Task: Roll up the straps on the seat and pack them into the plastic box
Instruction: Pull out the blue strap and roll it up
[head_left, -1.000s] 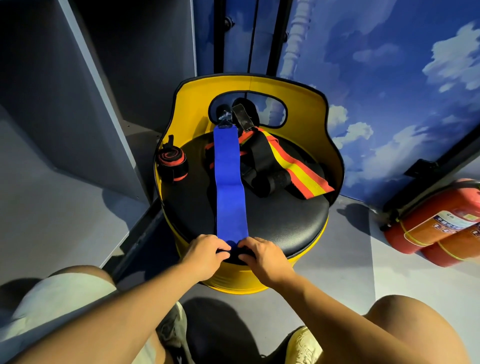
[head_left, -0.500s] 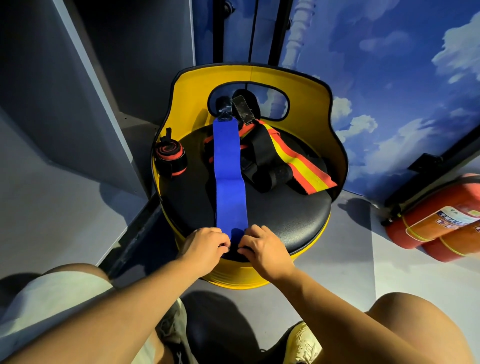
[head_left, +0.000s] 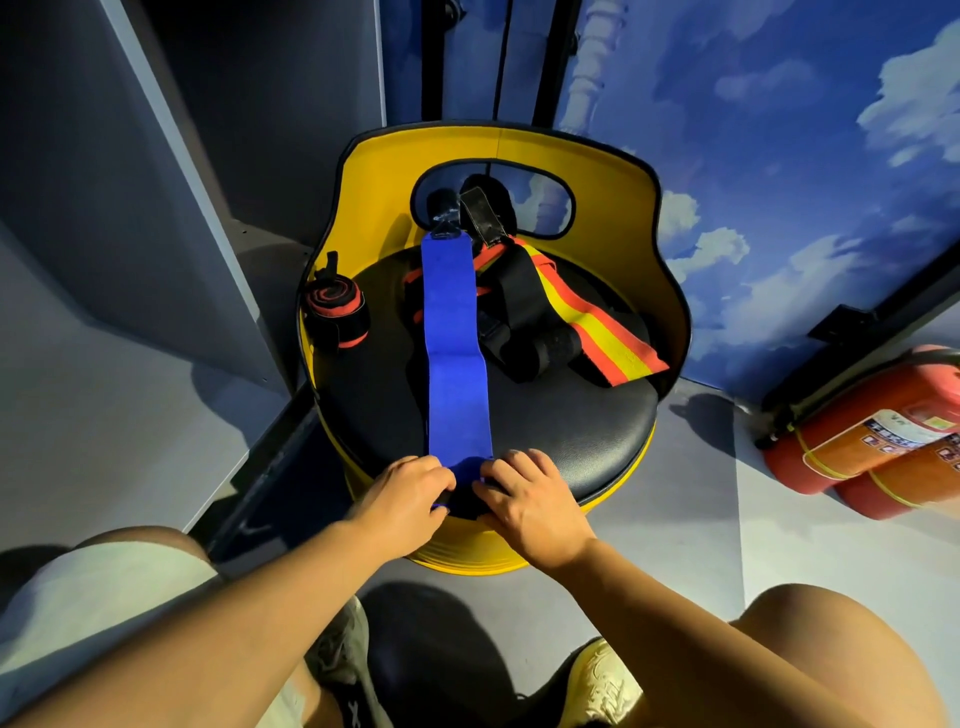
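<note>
A long blue strap (head_left: 451, 358) lies flat down the middle of the black cushion of a yellow seat (head_left: 582, 415), its far end at the backrest. My left hand (head_left: 402, 496) and my right hand (head_left: 524, 499) pinch its near end at the seat's front edge, where the strap curls into a small roll between my fingers. A rolled black-and-red strap (head_left: 336, 310) stands at the seat's left rim. A red-and-yellow striped strap (head_left: 597, 325) and black straps (head_left: 524, 317) lie loose at the back right. No plastic box is in view.
Two red fire extinguishers (head_left: 883, 436) lie on the floor at the right. A grey cabinet panel (head_left: 171, 171) stands at the left, a blue cloud-painted wall (head_left: 779, 156) behind. My knees and shoes are below the seat.
Both hands have crept slightly forward along the blue strap as its near end curls up between them. The camera view has tilted down a little.
</note>
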